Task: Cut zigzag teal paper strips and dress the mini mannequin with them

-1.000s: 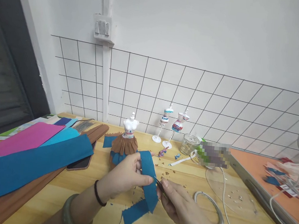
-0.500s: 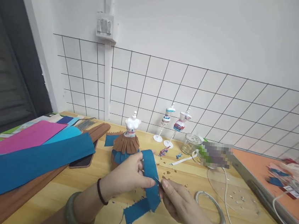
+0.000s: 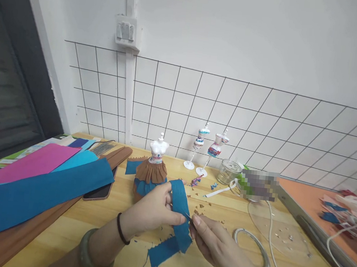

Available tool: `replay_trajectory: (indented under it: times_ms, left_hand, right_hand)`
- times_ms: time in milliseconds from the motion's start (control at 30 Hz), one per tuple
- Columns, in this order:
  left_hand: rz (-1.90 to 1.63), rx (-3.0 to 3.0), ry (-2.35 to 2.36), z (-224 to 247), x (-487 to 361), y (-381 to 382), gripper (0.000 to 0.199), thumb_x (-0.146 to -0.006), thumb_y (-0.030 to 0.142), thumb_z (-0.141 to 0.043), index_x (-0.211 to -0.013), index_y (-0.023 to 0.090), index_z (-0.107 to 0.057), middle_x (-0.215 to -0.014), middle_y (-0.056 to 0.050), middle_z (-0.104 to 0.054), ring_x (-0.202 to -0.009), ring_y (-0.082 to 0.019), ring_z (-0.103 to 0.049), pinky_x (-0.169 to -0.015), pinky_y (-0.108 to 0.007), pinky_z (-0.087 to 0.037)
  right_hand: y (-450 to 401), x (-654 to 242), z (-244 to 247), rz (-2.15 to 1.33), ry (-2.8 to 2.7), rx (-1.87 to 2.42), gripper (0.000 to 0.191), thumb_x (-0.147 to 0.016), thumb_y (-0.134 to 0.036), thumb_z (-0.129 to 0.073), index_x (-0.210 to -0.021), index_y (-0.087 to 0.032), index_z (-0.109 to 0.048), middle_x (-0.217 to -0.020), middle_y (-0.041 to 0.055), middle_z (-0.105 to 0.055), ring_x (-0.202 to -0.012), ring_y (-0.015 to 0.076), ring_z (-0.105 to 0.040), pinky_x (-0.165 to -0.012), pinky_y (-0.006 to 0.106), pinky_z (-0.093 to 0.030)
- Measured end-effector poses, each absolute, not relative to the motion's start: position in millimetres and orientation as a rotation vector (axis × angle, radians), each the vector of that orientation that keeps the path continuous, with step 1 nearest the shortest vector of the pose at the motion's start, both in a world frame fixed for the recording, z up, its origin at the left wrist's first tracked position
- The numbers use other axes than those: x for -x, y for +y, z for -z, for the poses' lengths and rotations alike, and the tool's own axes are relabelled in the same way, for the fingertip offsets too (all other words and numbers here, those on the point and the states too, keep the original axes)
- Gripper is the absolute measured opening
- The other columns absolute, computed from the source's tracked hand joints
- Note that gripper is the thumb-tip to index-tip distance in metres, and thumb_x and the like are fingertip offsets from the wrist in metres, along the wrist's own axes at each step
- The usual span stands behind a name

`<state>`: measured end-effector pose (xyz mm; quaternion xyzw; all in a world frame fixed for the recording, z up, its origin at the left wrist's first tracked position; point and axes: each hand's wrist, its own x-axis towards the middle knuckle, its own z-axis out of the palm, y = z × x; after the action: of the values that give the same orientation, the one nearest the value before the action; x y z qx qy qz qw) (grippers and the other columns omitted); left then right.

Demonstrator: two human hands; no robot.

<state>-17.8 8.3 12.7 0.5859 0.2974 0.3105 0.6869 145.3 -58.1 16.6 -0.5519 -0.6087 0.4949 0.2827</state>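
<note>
My left hand (image 3: 154,207) pinches a strip of blue crepe paper (image 3: 180,199) between thumb and fingers. The strip curves over the fingers, and its lower end folds back to the left near the tabletop. Closed round small scissors (image 3: 189,216), my right hand (image 3: 213,239) brings their thin tip to the strip's right edge; most of the scissors is hidden in the fingers. Just behind my left hand stands a white mini dress form (image 3: 158,150) in a gathered brown skirt (image 3: 151,172) over blue layers.
Two small painted dress forms (image 3: 198,142) stand by the wall grid, near a glass jar (image 3: 229,171). Pink and blue crepe sheets (image 3: 44,196) lie left, partly over a phone (image 3: 100,192). A tape roll (image 3: 260,248), a white cable (image 3: 270,232) and paper scraps (image 3: 202,205) lie right.
Both hands, the blue strip and the scissors hold nearly the same position. The whole view has shifted very slightly.
</note>
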Motion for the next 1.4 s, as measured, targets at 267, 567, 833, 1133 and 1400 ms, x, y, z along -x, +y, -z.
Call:
replay_trajectory:
  times_ms: [267, 567, 833, 1133, 1400]
  left_hand:
    - [-0.720, -1.321, 0.657, -8.6, 18.4, 9.8, 0.052, -0.054, 0.019, -0.076, -0.100, 0.017, -0.053, -0.064, 0.001, -0.061, -0.075, -0.020, -0.062, -0.071, -0.031, -0.047]
    - [-0.708, -1.335, 0.678, -9.2, 16.8, 10.6, 0.051, -0.055, 0.017, -0.075, -0.100, 0.016, -0.051, -0.068, 0.000, -0.062, -0.077, -0.020, -0.062, -0.070, -0.031, -0.047]
    - [-0.687, -1.269, 0.634, -9.0, 16.5, 9.1, 0.056, -0.057, 0.011, -0.072, -0.107, 0.016, -0.047, -0.078, -0.003, -0.064, -0.079, -0.019, -0.062, -0.070, -0.031, -0.047]
    - [-0.701, -1.288, 0.597, -10.4, 18.2, 10.2, 0.038, -0.061, 0.014, -0.070, -0.094, 0.015, -0.051, -0.076, -0.003, -0.063, -0.075, -0.019, -0.062, -0.071, -0.034, -0.048]
    - [-0.705, -1.300, 0.654, -14.1, 17.8, 8.9, 0.045, -0.065, 0.018, -0.068, -0.105, 0.015, -0.048, -0.072, -0.003, -0.063, -0.073, -0.021, -0.064, -0.062, -0.032, -0.049]
  right_hand:
    - [-59.3, -148.6, -9.3, -1.335, -1.566, 1.502, 0.041, -0.086, -0.055, -0.033, -0.069, -0.020, -0.044, -0.063, -0.0035, -0.034, -0.056, 0.0113, -0.031, -0.052, 0.022, -0.029]
    - [-57.6, -147.2, -11.4, -1.316, -1.609, 1.486, 0.043, -0.086, -0.057, -0.032, -0.064, -0.020, -0.039, -0.060, -0.0047, -0.030, -0.054, 0.0105, -0.028, -0.048, 0.021, -0.026]
    - [-58.0, -147.1, -12.2, -1.304, -1.616, 1.476, 0.045, -0.083, -0.061, -0.034, -0.062, -0.021, -0.039, -0.059, -0.0044, -0.032, -0.053, 0.0112, -0.030, -0.050, 0.020, -0.031]
    - [-54.4, -151.8, 5.0, -1.235, -1.634, 1.431, 0.042, -0.087, -0.054, -0.033, -0.063, -0.020, -0.040, -0.058, -0.0046, -0.033, -0.053, 0.0107, -0.030, -0.049, 0.021, -0.030]
    - [-52.9, -150.5, 3.5, -1.288, -1.517, 1.376, 0.044, -0.084, -0.058, -0.035, -0.063, -0.020, -0.040, -0.057, -0.0054, -0.029, -0.050, 0.0101, -0.026, -0.044, 0.022, -0.023]
